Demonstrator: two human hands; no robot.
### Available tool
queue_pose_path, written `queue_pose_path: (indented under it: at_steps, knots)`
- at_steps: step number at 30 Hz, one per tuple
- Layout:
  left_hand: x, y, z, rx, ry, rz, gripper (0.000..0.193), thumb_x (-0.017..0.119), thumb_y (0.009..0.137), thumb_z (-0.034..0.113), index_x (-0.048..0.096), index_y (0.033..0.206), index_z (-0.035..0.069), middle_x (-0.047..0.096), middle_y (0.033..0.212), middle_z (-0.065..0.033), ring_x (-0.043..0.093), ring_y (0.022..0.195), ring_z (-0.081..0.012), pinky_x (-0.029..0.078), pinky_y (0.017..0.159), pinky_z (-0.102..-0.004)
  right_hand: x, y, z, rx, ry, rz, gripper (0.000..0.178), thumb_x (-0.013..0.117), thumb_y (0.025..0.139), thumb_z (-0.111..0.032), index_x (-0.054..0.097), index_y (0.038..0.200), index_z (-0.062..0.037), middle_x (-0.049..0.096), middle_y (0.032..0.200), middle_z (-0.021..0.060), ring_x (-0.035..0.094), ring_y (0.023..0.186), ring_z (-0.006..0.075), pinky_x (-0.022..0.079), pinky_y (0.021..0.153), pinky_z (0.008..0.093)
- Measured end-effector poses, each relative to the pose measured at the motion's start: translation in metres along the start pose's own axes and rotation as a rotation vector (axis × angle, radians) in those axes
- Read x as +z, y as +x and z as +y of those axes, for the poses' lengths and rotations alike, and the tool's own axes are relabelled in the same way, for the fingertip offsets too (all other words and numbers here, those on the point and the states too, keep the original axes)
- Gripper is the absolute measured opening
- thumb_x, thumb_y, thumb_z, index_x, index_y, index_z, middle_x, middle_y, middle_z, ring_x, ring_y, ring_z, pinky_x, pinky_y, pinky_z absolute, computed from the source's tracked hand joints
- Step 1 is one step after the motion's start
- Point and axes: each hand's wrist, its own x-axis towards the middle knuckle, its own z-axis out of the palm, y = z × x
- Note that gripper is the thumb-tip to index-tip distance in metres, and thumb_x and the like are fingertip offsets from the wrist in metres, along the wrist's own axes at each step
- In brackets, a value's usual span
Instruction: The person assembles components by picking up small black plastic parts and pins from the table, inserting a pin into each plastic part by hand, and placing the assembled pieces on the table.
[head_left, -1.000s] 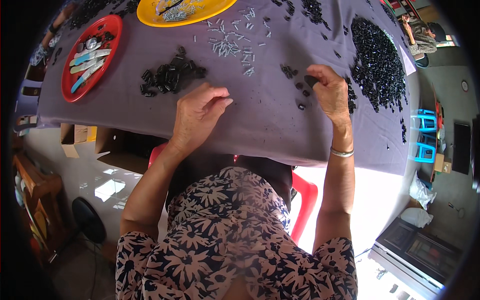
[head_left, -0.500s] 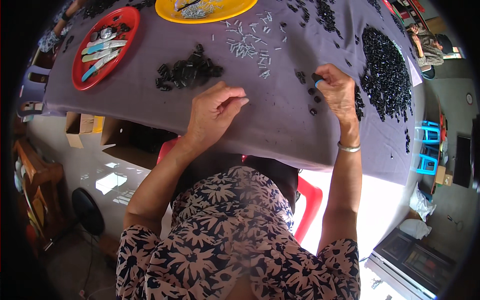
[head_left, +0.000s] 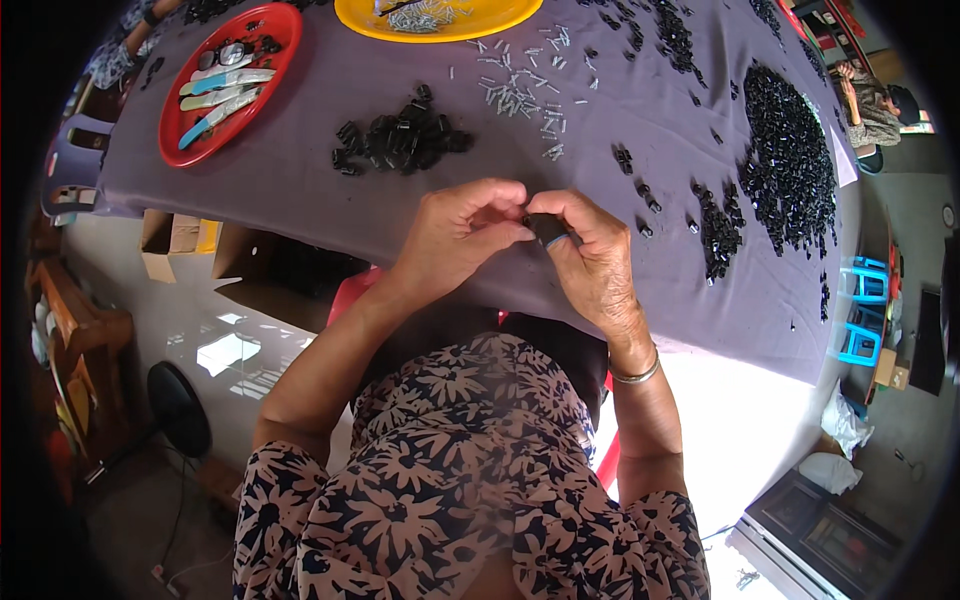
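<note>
My left hand point(head_left: 460, 228) and my right hand point(head_left: 592, 255) meet just above the table's near edge, fingertips nearly touching. A small black part point(head_left: 527, 220) shows between them, pinched by my right thumb and forefinger. A black cover with a blue edge point(head_left: 549, 230) sits on my right thumb. My left thumb and forefinger are pressed close together; what they hold is too small to make out. Beyond my left hand lies a heap of black cylindrical parts point(head_left: 405, 138). Small silvery pins point(head_left: 515, 92) are scattered farther off, in front of the yellow tray point(head_left: 440, 32).
A red tray point(head_left: 170, 150) with blue-and-white-handled tools and glasses stands at left on the grey tablecloth point(head_left: 300, 200). Large piles of black parts point(head_left: 790, 165) cover the right side. Other people sit at the far left and far right. A cardboard box point(head_left: 265, 280) is under the table.
My right hand has moved left from the loose black parts to meet my left hand, bringing a small black part. My left hand has shifted slightly right in the picture.
</note>
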Motion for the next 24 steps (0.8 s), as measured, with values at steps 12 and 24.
queue_pose_path:
  at_steps: [12, 24]
  knots:
    - [-0.003, 0.001, -0.005, 0.065, -0.073, 0.016, 0.02, 0.065, 0.086, -0.008, 0.065, 0.105, -0.002, 0.058, 0.09, -0.0028, 0.06, 0.082, -0.0074, 0.051, 0.07, -0.0204, -0.034, 0.031, 0.014, -0.065, -0.379, -0.064, 0.045, 0.05, 0.066, 0.013, 0.064, 0.106, -0.003, 0.065, 0.098, 0.0114, 0.063, 0.087, 0.0279, 0.049, 0.083, 0.0338]
    - [-0.002, 0.006, -0.007, 0.137, -0.011, 0.166, 0.017, 0.064, 0.086, -0.007, 0.066, 0.102, -0.002, 0.059, 0.088, -0.0027, 0.059, 0.078, -0.006, 0.049, 0.069, -0.0201, -0.038, -0.012, 0.016, -0.119, -0.85, -0.15, 0.058, 0.061, 0.063, 0.005, 0.061, 0.121, -0.003, 0.056, 0.128, 0.0082, 0.049, 0.113, 0.0272, 0.038, 0.098, 0.0401]
